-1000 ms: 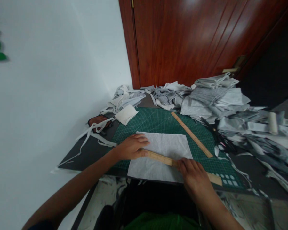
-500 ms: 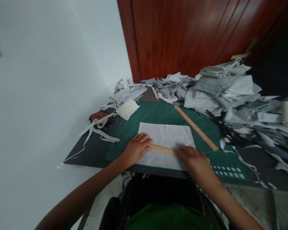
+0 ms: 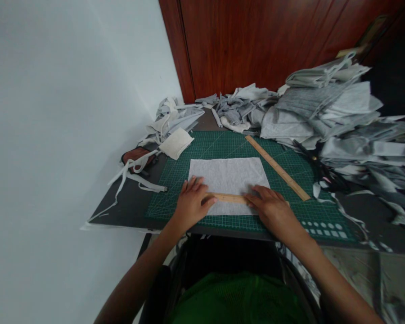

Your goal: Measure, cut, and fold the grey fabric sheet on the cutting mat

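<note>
2 bare hands work close together at the near side of a dark surface [image 3: 130, 215]. The left hand [image 3: 191, 204] is loosely spread, thumb apart from the fingers, with the end of a wooden ruler [image 3: 227, 198] in the gap between them; how hard it presses, I cannot tell. The right hand [image 3: 273, 209] is closed over the same ruler nearer its other end, fingertips on the far edge and thumb on the near edge. A small tip shows past the right hand.

Under the ruler and partly under both hands, a pale grey cloth [image 3: 227, 173] lies flat and roughly rectangular. Judging by how things lie, the cloth is spread and the ruler laid across it, towards its near edge; any marking or cutting along that line seems not yet done, since I see no mark or cut, and neither hand holds a pen or blade.

Beneath the cloth and reaching beyond both hands is a green gridded mat [image 3: 205, 144]. Ahead of the right hand, another wooden ruler [image 3: 278, 168] slants across it. Farther right lie black scissors [image 3: 317, 164], just beside a big grey fabric heap [image 3: 310, 108]. Ahead of the left hand, off to its left, are a cream patch [image 3: 176, 143], a brown pouch [image 3: 137, 155] and trailing white strips [image 3: 121, 177].
</note>
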The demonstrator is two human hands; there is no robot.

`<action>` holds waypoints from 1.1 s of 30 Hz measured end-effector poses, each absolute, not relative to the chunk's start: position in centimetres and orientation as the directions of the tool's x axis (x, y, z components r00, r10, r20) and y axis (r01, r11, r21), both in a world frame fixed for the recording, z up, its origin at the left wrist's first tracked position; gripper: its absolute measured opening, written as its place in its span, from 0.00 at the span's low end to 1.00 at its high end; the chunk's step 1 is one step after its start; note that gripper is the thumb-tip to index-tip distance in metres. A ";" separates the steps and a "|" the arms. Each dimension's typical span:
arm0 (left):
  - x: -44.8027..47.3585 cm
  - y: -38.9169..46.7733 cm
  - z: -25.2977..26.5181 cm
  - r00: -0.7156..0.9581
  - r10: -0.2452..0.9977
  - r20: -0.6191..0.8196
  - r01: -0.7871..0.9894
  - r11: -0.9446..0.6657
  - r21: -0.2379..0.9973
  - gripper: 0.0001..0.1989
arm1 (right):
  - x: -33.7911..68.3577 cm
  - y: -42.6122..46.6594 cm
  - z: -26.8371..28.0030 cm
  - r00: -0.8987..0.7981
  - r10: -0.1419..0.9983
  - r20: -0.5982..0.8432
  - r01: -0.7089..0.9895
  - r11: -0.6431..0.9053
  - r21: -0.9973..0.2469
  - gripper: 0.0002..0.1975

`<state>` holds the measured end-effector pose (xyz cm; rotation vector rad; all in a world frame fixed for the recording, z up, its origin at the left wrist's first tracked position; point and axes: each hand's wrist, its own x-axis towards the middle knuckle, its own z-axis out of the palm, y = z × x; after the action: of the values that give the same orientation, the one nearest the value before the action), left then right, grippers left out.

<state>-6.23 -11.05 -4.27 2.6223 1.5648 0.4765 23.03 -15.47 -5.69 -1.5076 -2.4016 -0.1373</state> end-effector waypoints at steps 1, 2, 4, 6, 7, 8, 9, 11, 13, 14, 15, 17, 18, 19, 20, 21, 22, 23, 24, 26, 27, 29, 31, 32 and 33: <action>-6.1 -11.4 -4.6 0.409 0.870 0.274 0.862 -0.467 0.196 0.19 | 23.0 -15.6 -5.6 -0.411 0.864 0.292 0.890 0.450 -0.078 0.19; -6.0 -11.7 -4.8 0.390 0.866 0.313 0.868 -0.459 0.187 0.22 | 22.9 -15.8 -5.5 -0.418 0.865 0.277 0.888 0.453 -0.077 0.19; -5.6 -12.4 -5.1 0.429 0.828 0.361 0.846 -0.508 0.159 0.26 | 22.7 -16.1 -5.2 -0.438 0.864 0.248 0.879 0.470 -0.084 0.18; -4.9 -13.2 -5.1 0.540 0.767 0.348 0.780 -0.611 0.136 0.28 | 22.8 -16.5 -4.9 -0.465 0.855 0.228 0.859 0.498 -0.118 0.18; -4.5 -13.5 -5.0 0.600 0.734 0.317 0.737 -0.662 0.136 0.28 | 23.1 -16.6 -4.8 -0.477 0.851 0.221 0.846 0.513 -0.146 0.18; -4.1 -13.7 -5.0 0.643 0.711 0.284 0.704 -0.695 0.146 0.29 | 23.5 -16.7 -4.8 -0.486 0.848 0.212 0.834 0.523 -0.179 0.18; -3.8 -13.8 -4.9 0.669 0.698 0.256 0.682 -0.713 0.163 0.29 | 24.0 -16.7 -4.7 -0.487 0.849 0.202 0.825 0.524 -0.213 0.19; -3.3 -13.6 -4.8 0.685 0.692 0.228 0.663 -0.722 0.200 0.28 | 25.1 -16.6 -4.8 -0.473 0.863 0.179 0.821 0.505 -0.266 0.19; -3.1 -12.8 -4.8 0.679 0.699 0.226 0.662 -0.715 0.225 0.25 | 26.0 -16.3 -5.0 -0.455 0.875 0.166 0.826 0.484 -0.290 0.18; -3.2 -12.3 -4.9 0.673 0.703 0.231 0.664 -0.711 0.231 0.25 | 26.3 -16.1 -5.1 -0.446 0.879 0.168 0.830 0.476 -0.291 0.18; -3.2 -11.8 -4.9 0.669 0.705 0.237 0.665 -0.709 0.232 0.24 | 26.5 -15.9 -5.2 -0.437 0.882 0.176 0.834 0.471 -0.289 0.17; -3.3 -11.1 -5.0 0.671 0.696 0.256 0.657 -0.717 0.230 0.24 | 26.6 -15.6 -5.3 -0.428 0.883 0.192 0.836 0.468 -0.287 0.17; -3.3 -10.9 -5.0 0.679 0.684 0.266 0.644 -0.729 0.230 0.23 | 26.6 -15.5 -5.3 -0.427 0.883 0.196 0.835 0.468 -0.289 0.18; -3.3 -10.9 -5.0 0.690 0.669 0.276 0.628 -0.743 0.230 0.23 | 26.5 -15.5 -5.2 -0.430 0.882 0.194 0.830 0.470 -0.298 0.18; -3.2 -11.1 -5.0 0.700 0.655 0.285 0.614 -0.756 0.227 0.22 | 26.5 -15.5 -5.1 -0.435 0.881 0.187 0.823 0.473 -0.315 0.18; -3.0 -11.3 -5.0 0.703 0.645 0.298 0.607 -0.763 0.221 0.22 | 26.6 -15.5 -5.0 -0.439 0.881 0.176 0.813 0.473 -0.338 0.18; -2.8 -11.6 -5.0 0.696 0.646 0.313 0.612 -0.762 0.212 0.20 | 26.6 -15.6 -4.9 -0.440 0.883 0.164 0.805 0.469 -0.364 0.19; -2.7 -11.9 -5.1 0.676 0.657 0.334 0.630 -0.750 0.201 0.18 | 26.7 -15.6 -4.7 -0.436 0.887 0.152 0.798 0.459 -0.391 0.19; -2.5 -12.2 -5.1 0.649 0.671 0.358 0.653 -0.733 0.190 0.15 | 26.7 -15.6 -4.6 -0.431 0.892 0.136 0.790 0.446 -0.421 0.19; -2.2 -12.5 -5.2 0.609 0.685 0.400 0.683 -0.709 0.175 0.09 | 26.9 -15.7 -4.4 -0.419 0.902 0.103 0.777 0.415 -0.473 0.19; -2.1 -12.6 -5.2 0.608 0.681 0.409 0.682 -0.711 0.171 0.07 | 27.0 -15.7 -4.4 -0.415 0.906 0.089 0.771 0.402 -0.495 0.19; -2.2 -12.5 -5.3 0.637 0.657 0.404 0.655 -0.737 0.166 0.06 | 27.2 -15.7 -4.4 -0.410 0.909 0.074 0.756 0.384 -0.530 0.18; -2.3 -12.4 -5.3 0.671 0.632 0.388 0.621 -0.765 0.172 0.07 | 27.5 -15.8 -4.5 -0.411 0.909 0.068 0.743 0.377 -0.553 0.18; -2.4 -12.4 -5.3 0.687 0.621 0.379 0.604 -0.777 0.178 0.08 | 27.6 -15.9 -4.5 -0.411 0.909 0.065 0.740 0.375 -0.559 0.17; -2.4 -12.3 -5.3 0.697 0.612 0.373 0.590 -0.786 0.185 0.08 | 27.8 -16.0 -4.6 -0.411 0.909 0.063 0.740 0.374 -0.559 0.17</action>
<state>-2.45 -12.32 -5.34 2.8467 1.0090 0.6542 27.78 -16.05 -4.56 -1.4388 -2.2780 0.6473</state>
